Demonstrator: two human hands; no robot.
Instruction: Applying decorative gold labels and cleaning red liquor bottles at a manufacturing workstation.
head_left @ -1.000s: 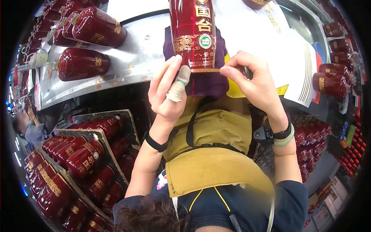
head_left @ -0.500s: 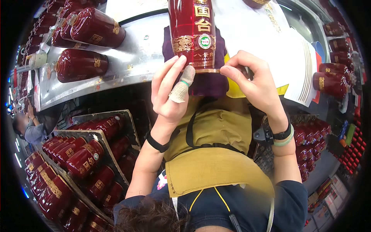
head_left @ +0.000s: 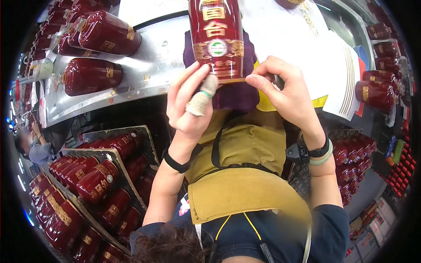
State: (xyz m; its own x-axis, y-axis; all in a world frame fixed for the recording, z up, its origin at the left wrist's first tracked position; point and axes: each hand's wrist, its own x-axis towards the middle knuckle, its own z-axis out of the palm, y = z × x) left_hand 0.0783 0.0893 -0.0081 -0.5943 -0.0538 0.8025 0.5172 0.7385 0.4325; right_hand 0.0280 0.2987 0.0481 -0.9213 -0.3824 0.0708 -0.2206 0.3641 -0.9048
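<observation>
A dark red glass bottle (head_left: 216,26) with gold characters and a round green-and-white emblem lies on a folded purple cloth (head_left: 237,97), its base toward me. My left hand (head_left: 193,98) presses its fingertips against the bottle's left side near the base. A knitted finger cover (head_left: 202,98) with a green band is on one of its fingers. At the right edge of the base, my right hand (head_left: 280,87) has thumb and forefinger bent together. Something small and dark (head_left: 279,82) shows behind that thumb; I cannot make out what it is.
Several red bottles (head_left: 93,76) lie on the metal table (head_left: 149,65) at left. White paper sheets (head_left: 337,79) cover its right part, with more bottles (head_left: 375,93) beyond. Below left stand crates (head_left: 117,153) of bottles; stacked bottles (head_left: 351,162) are below right. A person (head_left: 39,147) sits far left.
The bottle has rolled, so its emblem and characters have shifted left. My left hand has moved slightly left with it. My right hand stays by the base, a little farther left.
</observation>
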